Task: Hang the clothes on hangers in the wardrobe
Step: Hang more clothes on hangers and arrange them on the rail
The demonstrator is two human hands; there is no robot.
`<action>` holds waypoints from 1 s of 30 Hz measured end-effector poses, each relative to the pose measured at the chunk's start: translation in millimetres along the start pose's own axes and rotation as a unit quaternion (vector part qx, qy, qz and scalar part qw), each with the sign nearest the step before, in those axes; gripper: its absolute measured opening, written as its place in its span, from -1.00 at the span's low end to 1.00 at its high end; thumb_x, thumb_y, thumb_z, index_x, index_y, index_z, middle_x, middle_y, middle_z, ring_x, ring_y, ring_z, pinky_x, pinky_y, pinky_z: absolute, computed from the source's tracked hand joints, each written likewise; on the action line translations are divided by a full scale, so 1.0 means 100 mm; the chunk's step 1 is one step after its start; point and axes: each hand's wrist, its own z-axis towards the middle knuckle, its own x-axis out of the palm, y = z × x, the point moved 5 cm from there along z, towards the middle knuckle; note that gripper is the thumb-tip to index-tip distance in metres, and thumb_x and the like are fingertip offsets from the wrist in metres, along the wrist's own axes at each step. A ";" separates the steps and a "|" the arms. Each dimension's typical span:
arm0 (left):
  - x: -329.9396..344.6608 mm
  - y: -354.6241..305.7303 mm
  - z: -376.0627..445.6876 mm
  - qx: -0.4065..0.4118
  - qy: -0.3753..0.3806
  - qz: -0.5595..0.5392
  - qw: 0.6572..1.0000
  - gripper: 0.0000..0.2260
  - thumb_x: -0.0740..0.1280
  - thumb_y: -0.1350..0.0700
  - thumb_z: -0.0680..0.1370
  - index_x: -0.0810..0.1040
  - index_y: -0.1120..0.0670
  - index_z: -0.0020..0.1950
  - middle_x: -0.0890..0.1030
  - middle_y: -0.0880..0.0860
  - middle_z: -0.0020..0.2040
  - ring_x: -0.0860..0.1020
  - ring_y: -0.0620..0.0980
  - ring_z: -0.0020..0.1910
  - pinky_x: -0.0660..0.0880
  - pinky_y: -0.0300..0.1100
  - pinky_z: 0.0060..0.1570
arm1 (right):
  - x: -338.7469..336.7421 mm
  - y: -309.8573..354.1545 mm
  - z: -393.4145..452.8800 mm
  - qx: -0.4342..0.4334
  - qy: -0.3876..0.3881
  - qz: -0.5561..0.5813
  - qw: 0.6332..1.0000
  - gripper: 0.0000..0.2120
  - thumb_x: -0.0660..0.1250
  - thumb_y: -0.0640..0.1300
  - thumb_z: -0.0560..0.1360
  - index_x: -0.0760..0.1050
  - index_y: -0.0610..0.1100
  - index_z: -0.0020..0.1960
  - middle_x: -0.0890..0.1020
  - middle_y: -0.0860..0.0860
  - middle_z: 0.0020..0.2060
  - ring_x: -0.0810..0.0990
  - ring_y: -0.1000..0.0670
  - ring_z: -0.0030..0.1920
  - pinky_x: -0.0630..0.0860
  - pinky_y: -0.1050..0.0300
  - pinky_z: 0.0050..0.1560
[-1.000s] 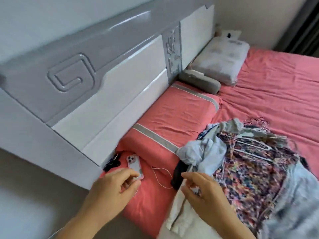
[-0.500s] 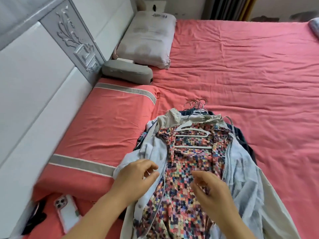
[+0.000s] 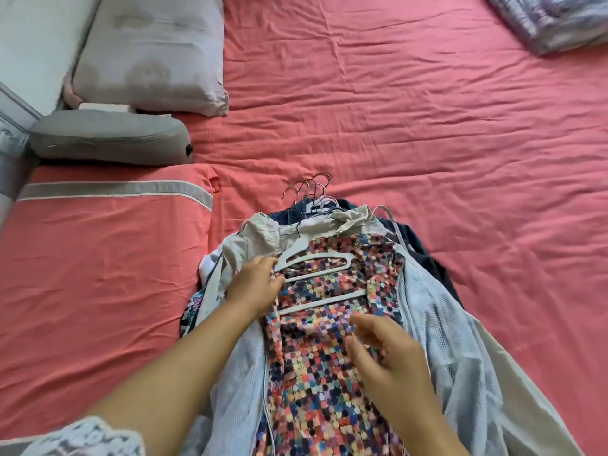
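Note:
A pile of clothes on hangers lies on the pink bed sheet (image 3: 427,110). On top is a many-coloured checked garment (image 3: 316,383) on a pale plastic hanger (image 3: 316,258), inside an opened light blue and beige jacket (image 3: 441,324). Dark garments (image 3: 424,251) lie underneath, and several wire hanger hooks (image 3: 306,189) stick out at the far end. My left hand (image 3: 256,284) rests at the jacket's left front edge, with its fingertips by the hanger's left end. My right hand (image 3: 385,353) hovers over the checked garment, its fingers loosely curled and holding nothing.
A pink pillow with a grey stripe (image 3: 98,258) lies left of the pile. Behind it are a grey bolster (image 3: 108,136) and a pale pillow (image 3: 151,51) against the headboard (image 3: 26,34). A folded patterned blanket (image 3: 552,18) sits at the far right.
My view has swung from the headboard and a phone at the bed's edge to the pile. Both hands moved forward over the clothes, the left one up to the hanger's end.

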 end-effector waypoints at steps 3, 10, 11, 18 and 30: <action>0.22 0.12 0.21 -0.028 0.018 0.029 0.999 -0.53 0.24 -0.02 0.58 0.26 0.07 0.45 0.40 0.07 0.38 0.37 0.08 0.34 0.38 0.02 0.27 | 0.05 -0.08 0.04 0.013 -0.009 -0.008 1.000 -0.75 0.38 -0.15 0.49 0.51 0.11 0.11 0.58 0.16 -0.12 0.54 0.16 -0.03 0.53 0.09 0.03; 0.23 0.11 0.30 -0.010 -0.055 0.067 0.996 -0.80 0.23 0.03 0.59 0.48 0.10 0.13 0.57 0.08 0.06 0.51 0.11 0.06 0.40 -0.02 0.12 | -0.02 -0.16 -0.13 0.043 -0.046 -0.033 0.997 -0.72 0.42 -0.18 0.45 0.54 0.08 0.11 0.59 0.19 -0.13 0.55 0.17 -0.06 0.53 0.25 -0.08; 0.17 0.09 0.24 0.010 -0.073 0.040 0.996 -0.83 0.23 0.05 0.59 0.48 0.11 0.10 0.57 0.08 0.03 0.51 0.10 0.00 0.44 -0.05 0.02 | -0.05 -0.14 -0.16 0.045 -0.053 -0.034 0.997 -0.71 0.42 -0.19 0.45 0.54 0.09 0.10 0.59 0.17 -0.15 0.56 0.16 -0.08 0.54 0.26 -0.11; -0.54 -0.15 -0.64 0.170 -0.187 -0.047 0.966 -0.84 0.33 0.13 0.54 0.56 0.05 0.12 0.64 0.02 -0.14 0.57 0.05 -0.26 0.34 -0.24 -0.42 | -0.35 0.30 -0.27 0.003 -0.100 -0.053 0.994 -0.64 0.44 -0.23 0.42 0.48 0.22 -0.03 0.60 0.19 -0.17 0.56 0.19 -0.10 0.53 0.22 -0.05; -2.09 0.42 -2.90 0.172 -0.378 -0.090 0.905 -0.71 0.21 -0.12 0.44 0.45 -0.08 0.12 0.56 -0.12 -0.31 0.48 -0.14 -0.32 0.45 -0.21 -0.45 | -0.53 1.45 -0.78 -0.023 -0.187 -0.063 0.980 -0.12 0.44 0.17 0.35 0.10 -0.08 0.50 0.27 -0.05 0.42 0.17 -0.05 0.44 0.14 -0.05 0.44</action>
